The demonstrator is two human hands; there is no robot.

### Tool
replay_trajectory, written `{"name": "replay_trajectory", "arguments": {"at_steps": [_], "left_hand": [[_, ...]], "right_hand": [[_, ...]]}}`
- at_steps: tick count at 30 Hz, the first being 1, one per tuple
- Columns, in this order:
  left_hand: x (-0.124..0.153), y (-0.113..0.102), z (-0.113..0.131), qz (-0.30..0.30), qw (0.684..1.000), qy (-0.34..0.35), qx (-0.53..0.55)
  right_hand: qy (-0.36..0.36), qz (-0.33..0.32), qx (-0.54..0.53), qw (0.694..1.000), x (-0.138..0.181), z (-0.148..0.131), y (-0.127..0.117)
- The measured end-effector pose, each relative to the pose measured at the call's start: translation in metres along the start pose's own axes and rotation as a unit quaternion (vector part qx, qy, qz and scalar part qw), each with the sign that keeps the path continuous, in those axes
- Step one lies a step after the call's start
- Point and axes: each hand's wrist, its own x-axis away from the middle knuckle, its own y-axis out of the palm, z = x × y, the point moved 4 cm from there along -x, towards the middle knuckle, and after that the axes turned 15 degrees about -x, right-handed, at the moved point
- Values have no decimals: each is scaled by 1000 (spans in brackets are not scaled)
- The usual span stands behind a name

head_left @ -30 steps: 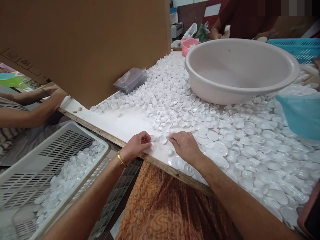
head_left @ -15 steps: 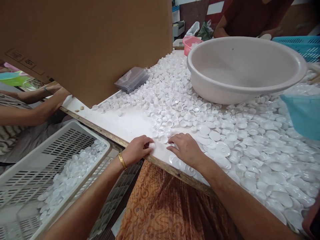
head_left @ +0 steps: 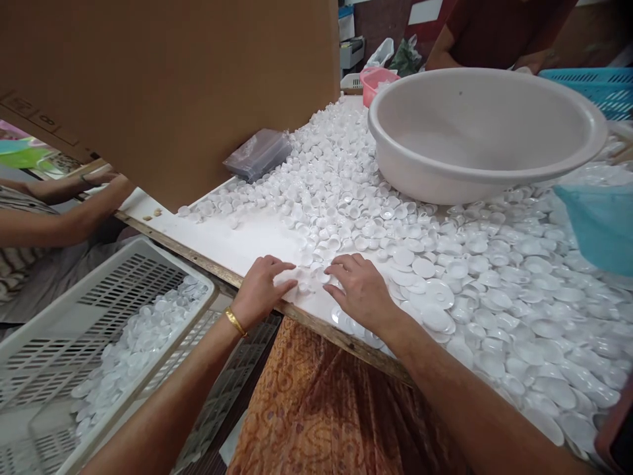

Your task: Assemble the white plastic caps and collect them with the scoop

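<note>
My left hand (head_left: 262, 287), with a gold bangle at the wrist, rests near the table's front edge, fingers bent over small white plastic caps (head_left: 310, 285). My right hand (head_left: 360, 290) lies just to its right, fingertips curled down onto the same little cluster of caps. Both hands touch pieces at the edge of a big heap of white caps (head_left: 346, 198) and flat white discs (head_left: 494, 297) that covers the white table (head_left: 237, 241). What each hand pinches is too small to make out.
A large beige basin (head_left: 475, 132) stands on the heap at the back right. A cardboard sheet (head_left: 173, 86) rises at the left. A white slotted crate (head_left: 109, 330) with white pieces sits below left. Other people's arms (head_left: 64, 211) show left and a person (head_left: 499, 33) behind.
Both hands have slid slightly forward and up the table toward the heap. My left fingers, curled a second ago, now spread over the caps.
</note>
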Motion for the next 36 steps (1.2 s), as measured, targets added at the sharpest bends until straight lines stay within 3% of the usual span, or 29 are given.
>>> {"name": "replay_trajectory", "arguments": {"at_steps": [3,6,8,13,16,20,24,27,30,36], "left_hand": [[-17,5,8,50,998,35,-20],[-30,12,16,48,996,76,-26],[-33,11,13,33,998,55,-5],[-30,6,-10,-124,978,-82,148],[-32,10,-17,-186,967,-93,149],[-41,18,-22,-215,969,-81,91],[-47,16,-23,-173,980,-102,4],[-43,6,-13,-90,989,-98,-61],[-37,-1,7,-33,998,-52,-23],[-37,10,33,-51,998,11,-18]], "right_hand": [[-19,-10,46,999,-4,-8,6],[-23,-29,50,998,-2,-7,8],[-7,-33,14,999,1,-3,6],[67,-29,-92,993,2,4,4],[86,-39,-120,988,1,1,9],[90,-32,-124,988,0,0,13],[100,-17,-125,987,1,7,13],[88,-22,-97,991,1,9,13],[76,-15,-83,994,2,10,12],[28,-22,-86,996,5,1,8]]}}
